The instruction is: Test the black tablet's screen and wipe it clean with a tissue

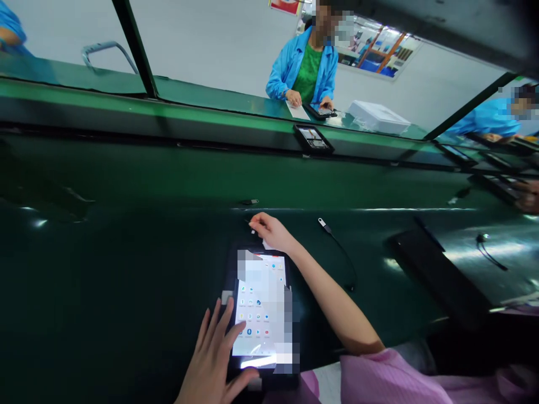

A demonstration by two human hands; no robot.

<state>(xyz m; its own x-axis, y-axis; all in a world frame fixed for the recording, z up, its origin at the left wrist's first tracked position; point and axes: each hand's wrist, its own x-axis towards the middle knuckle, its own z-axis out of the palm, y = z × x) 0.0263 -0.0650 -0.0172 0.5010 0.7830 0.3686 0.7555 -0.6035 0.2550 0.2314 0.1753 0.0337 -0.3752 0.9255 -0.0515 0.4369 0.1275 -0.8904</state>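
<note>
A tablet (259,308) with a lit screen of app icons lies in a dark frame on the green bench in front of me. My left hand (210,350) is spread along its left and lower edges, with one fingertip over the screen and the thumb near the bottom rim. Just beyond the tablet's top edge, my right hand (272,230) is closed in a pinch. A thin dark bit and a small white bit show at its fingertips, too small to name. Close to that hand lies a small connector (252,201). To its right is a short black cable (343,252) with a metal plug.
A dark flat case (438,275) and another short cable (490,252) lie on the right. An opened device (314,138) in a black frame sits on the raised green ledge. Across it, a person in blue (303,67) handles another device beside a white box (379,115).
</note>
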